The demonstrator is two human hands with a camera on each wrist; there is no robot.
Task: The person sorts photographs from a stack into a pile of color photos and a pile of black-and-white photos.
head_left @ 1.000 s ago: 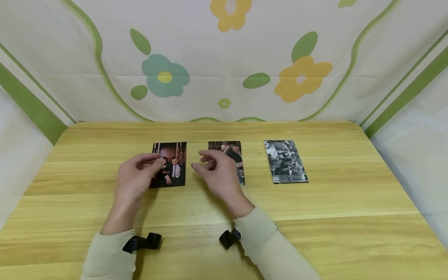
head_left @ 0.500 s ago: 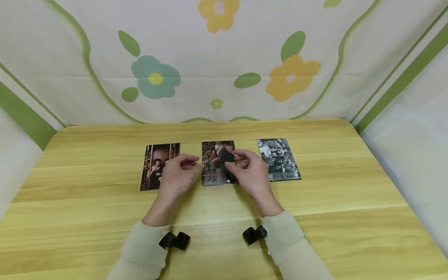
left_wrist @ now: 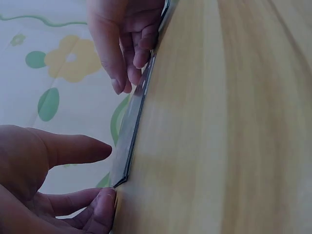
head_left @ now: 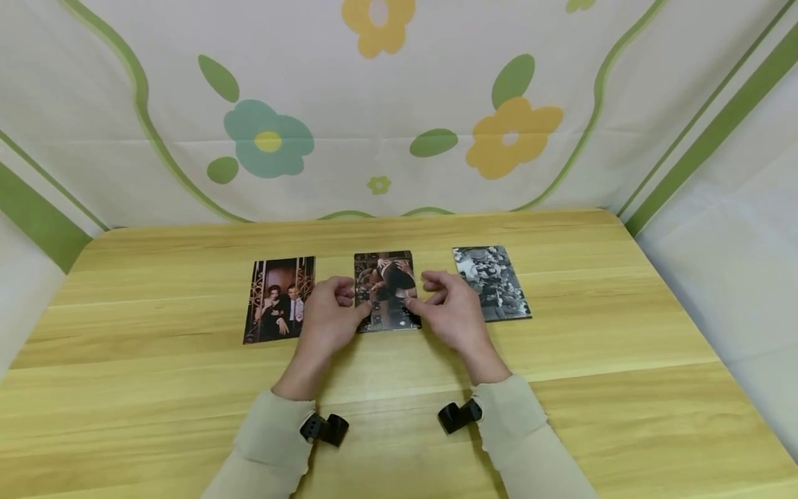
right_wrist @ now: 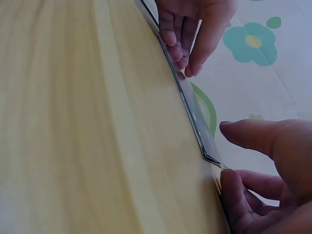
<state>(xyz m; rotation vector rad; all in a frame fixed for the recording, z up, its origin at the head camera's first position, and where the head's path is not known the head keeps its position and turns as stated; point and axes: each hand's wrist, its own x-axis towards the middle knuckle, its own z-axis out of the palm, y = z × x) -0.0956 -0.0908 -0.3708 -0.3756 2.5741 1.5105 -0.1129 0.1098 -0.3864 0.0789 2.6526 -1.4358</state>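
Note:
Three photo cards lie in a row on the wooden table [head_left: 399,388]. The middle photo card [head_left: 389,277], a dark picture of a bent figure, has layered edges in the wrist views, like a small stack. My left hand [head_left: 332,315] is at its left edge, fingertips [left_wrist: 105,204] by the near corner and thumb raised over the surface. Mirroring it, my right hand [head_left: 456,315] has its fingertips [right_wrist: 231,183] along the right edge, thumb likewise above the picture. Neither thumb presses on the card in the wrist views.
To the left lies a colour photo card [head_left: 280,298] of two seated people; to the right, a black-and-white crowd photo card [head_left: 492,281]. A white flowered cloth [head_left: 349,166] hangs behind the table. Black camera mounts [head_left: 325,430] stick out from both sleeves.
My left hand has moved right, off the left photo card, to the middle one. My right hand has shifted from over the middle card to its right edge. The head view has turned slightly.

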